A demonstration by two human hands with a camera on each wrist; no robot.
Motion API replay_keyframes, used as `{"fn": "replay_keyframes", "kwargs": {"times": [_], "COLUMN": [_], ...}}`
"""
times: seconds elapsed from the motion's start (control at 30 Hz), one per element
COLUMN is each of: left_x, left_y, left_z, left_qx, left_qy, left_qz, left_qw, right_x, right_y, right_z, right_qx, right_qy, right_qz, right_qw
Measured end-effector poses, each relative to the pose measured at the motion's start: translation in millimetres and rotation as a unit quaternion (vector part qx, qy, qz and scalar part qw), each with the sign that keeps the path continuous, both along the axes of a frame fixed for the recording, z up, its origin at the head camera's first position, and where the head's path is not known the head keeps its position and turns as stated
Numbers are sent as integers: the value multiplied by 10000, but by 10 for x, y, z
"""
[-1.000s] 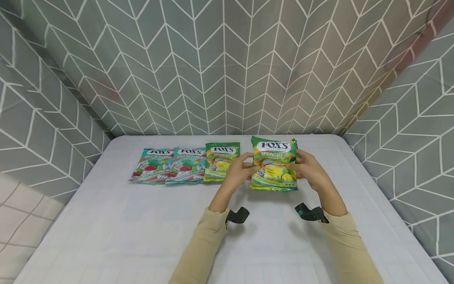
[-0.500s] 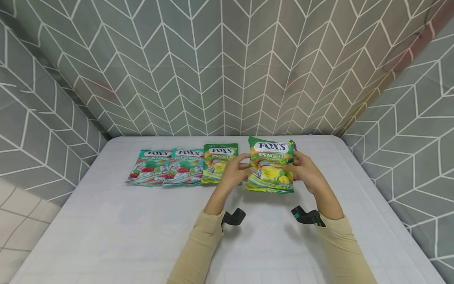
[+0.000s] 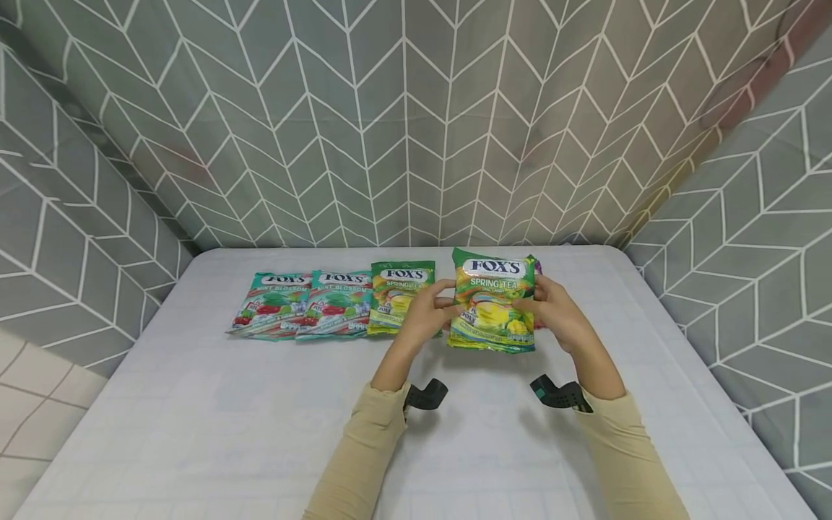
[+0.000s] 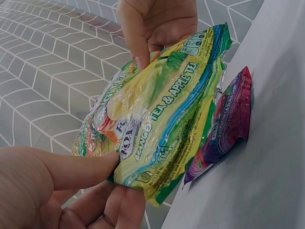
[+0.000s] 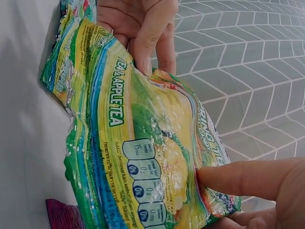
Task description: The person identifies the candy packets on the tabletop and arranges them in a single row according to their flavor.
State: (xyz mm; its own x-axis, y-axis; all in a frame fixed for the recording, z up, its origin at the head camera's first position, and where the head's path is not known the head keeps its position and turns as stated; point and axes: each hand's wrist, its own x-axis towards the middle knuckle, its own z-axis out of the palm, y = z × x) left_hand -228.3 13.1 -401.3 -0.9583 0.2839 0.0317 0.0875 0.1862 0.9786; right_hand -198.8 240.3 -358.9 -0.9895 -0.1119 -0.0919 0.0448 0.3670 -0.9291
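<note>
1. Two hands, one bag: left hand [image 3: 425, 314] pinches the left edge, right hand [image 3: 562, 314] the right, thumbs on the front. Held Spring Tea bag [image 3: 490, 300] sits between them, off the table [image 3: 260, 426], shadow below.
2. Snag risk: purple bag [image 4: 231, 114] lies just behind and below the grip, mostly hidden from the head view. Lowering straight down could land on it or shove it.
3. Bump risk: second Spring Tea bag [image 3: 395, 300] lies right by the left hand; fingers overlap its edge in view, contact unclear. A leftward swing could nudge it.
4. Slip risk: slick film, edge-only pinch; uneven pull could twist it.
5. Looks: green top, yellow lower half, glossy, wrinkled, plump, top edge crumpled. Fill probably shifts inside.
</note>
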Motion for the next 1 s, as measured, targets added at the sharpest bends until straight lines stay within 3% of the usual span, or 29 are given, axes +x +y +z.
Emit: {"fn": "replay_keyframes", "kwargs": {"times": [0.53, 1.0], "left_x": [8, 1], "left_y": [-13, -28], "left_z": [26, 12], "left_qx": [-58, -176], "left_qy": [83, 52], "left_qz": [-90, -148], "left_qw": [9999, 9997], "right_x": [0, 1], "right_y": [-19, 0], "right_z": [10, -20], "right_qx": [167, -14], "right_qy": [-55, -18], "right_qz": [-13, 142], "right_qw": [9998, 9999]}}
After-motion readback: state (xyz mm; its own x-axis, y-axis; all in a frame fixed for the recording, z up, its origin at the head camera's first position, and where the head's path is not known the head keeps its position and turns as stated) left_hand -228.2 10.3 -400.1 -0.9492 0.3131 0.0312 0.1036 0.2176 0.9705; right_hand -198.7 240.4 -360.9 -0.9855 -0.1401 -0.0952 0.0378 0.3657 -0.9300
